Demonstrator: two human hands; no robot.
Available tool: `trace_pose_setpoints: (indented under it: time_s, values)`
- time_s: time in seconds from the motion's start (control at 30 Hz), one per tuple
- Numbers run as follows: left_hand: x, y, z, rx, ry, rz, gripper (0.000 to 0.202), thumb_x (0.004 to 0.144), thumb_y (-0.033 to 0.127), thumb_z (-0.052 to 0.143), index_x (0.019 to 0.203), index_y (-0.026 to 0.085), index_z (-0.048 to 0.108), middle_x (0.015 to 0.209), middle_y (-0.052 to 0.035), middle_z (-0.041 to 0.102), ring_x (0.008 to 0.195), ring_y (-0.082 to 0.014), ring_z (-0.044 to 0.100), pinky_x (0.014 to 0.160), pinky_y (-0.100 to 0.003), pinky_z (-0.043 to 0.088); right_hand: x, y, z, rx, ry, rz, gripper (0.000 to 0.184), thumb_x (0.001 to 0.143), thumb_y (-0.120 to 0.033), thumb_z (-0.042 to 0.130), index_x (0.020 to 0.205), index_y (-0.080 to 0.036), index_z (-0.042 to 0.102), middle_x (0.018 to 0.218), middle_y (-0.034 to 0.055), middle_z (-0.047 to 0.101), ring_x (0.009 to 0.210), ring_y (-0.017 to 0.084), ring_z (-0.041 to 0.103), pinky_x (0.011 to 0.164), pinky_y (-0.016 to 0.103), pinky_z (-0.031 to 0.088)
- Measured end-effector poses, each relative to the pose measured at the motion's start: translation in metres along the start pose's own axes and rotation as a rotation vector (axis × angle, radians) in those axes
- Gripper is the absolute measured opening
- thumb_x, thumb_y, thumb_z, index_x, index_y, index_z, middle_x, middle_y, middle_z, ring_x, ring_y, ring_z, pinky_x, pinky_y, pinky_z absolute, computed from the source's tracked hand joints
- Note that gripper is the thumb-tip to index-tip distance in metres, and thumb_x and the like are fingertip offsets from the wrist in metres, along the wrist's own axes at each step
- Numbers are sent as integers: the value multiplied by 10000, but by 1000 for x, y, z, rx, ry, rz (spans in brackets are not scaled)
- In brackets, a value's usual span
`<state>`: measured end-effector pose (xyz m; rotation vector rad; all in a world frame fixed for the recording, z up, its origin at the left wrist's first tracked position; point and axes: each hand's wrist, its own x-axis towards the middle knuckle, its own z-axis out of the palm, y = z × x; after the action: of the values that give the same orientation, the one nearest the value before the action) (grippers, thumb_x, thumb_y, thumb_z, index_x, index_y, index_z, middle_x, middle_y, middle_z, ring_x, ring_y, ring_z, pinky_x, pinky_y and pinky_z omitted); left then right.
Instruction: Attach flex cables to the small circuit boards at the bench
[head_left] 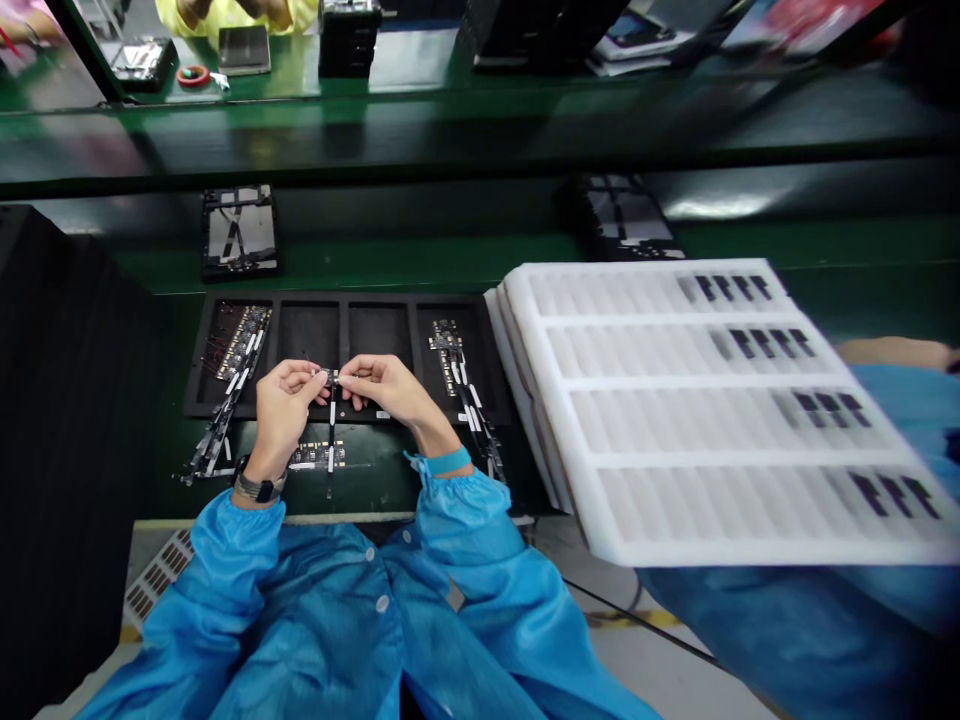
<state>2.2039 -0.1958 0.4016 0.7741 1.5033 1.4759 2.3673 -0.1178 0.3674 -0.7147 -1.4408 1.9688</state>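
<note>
Between my two hands is a small circuit board [330, 379] with a dark flex cable [331, 425] hanging down from it. My left hand [283, 405] pinches the board's left end between thumb and finger. At the other end, the fingertips of my right hand [390, 392] close on it. Both hands are over the front of a black divided tray [345, 298]. Boards with red wires and cables [244, 345] fill the tray's left compartment. More boards with flex cables [448, 350] lie in its right compartment. Below my hands, a strip of circuit boards [319, 455] rests on the green table.
A white foam tray [675, 380] with black parts in its slots stands tilted at the right, partly blurred, near a co-worker's arm [892, 352]. Dark device housings [240, 232] sit on the line behind. Tall black stacked trays [67, 450] rise at the left.
</note>
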Motion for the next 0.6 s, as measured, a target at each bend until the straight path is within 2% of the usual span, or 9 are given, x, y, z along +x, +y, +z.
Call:
trace_pose_setpoints:
  time_s: [0.37,0.6]
  values:
    - [-1,-5,0,66,9,46,398,666,389,949,877,159,702,675,-16,722,613,-168,712,619,-271,585,1,1,-1,-5,8,24,454,759,-544,910,862,-150,711,698,8,707,533,96,592,541,228,459]
    - [0,-3,-3,46,-62,-16,420,636,404,972,848,166,698,672,-26,728,595,-168,698,623,-281,579,-1,1,-2,11,-49,58,463,747,-549,924,875,-146,734,730,30,730,564,113,624,546,234,449]
